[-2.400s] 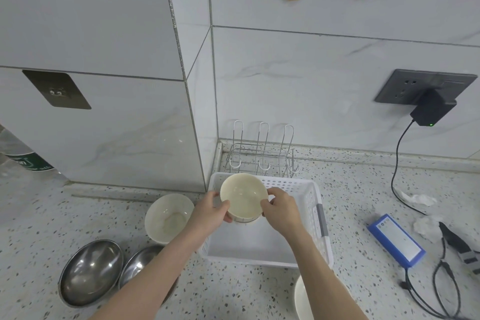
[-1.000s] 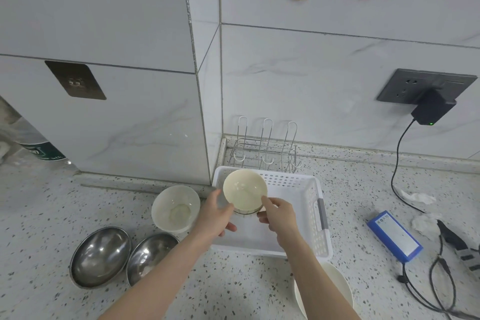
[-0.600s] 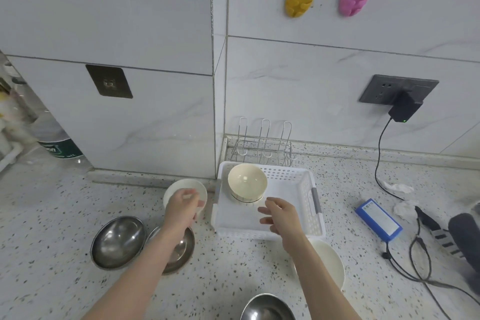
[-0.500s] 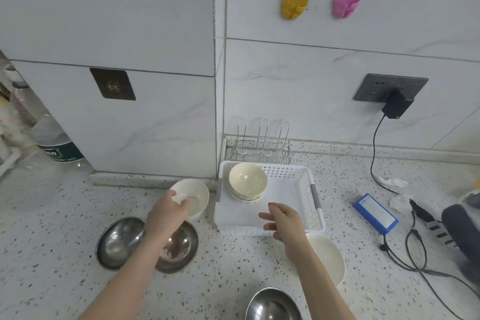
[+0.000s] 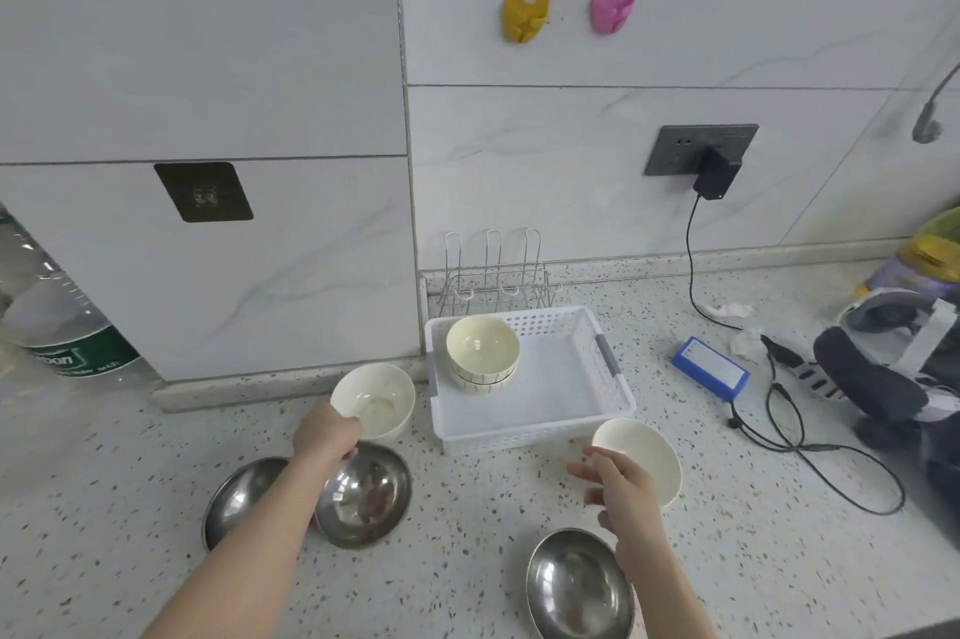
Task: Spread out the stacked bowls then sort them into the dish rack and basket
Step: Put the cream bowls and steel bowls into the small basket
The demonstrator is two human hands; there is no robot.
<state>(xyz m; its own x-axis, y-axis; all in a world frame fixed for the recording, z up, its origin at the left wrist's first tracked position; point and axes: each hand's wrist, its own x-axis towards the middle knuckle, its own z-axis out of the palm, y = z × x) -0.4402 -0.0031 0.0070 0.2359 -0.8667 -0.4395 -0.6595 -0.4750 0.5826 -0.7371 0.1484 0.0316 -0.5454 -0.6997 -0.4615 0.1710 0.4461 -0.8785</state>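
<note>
Two bare forearms come in from the near edge, no sleeves reaching as far as the wrists or anywhere along what shows. The left hand and the right hand are both bare too: no gloves, rings, watch or bands that I can make out. Nothing else of the person shows.

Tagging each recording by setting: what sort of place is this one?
Most likely a home kitchen counter: a speckled stone countertop against white marble-look wall tiles, a chrome wire dish rack by the wall, and steel and cream bowls around a white plastic basket.
</note>
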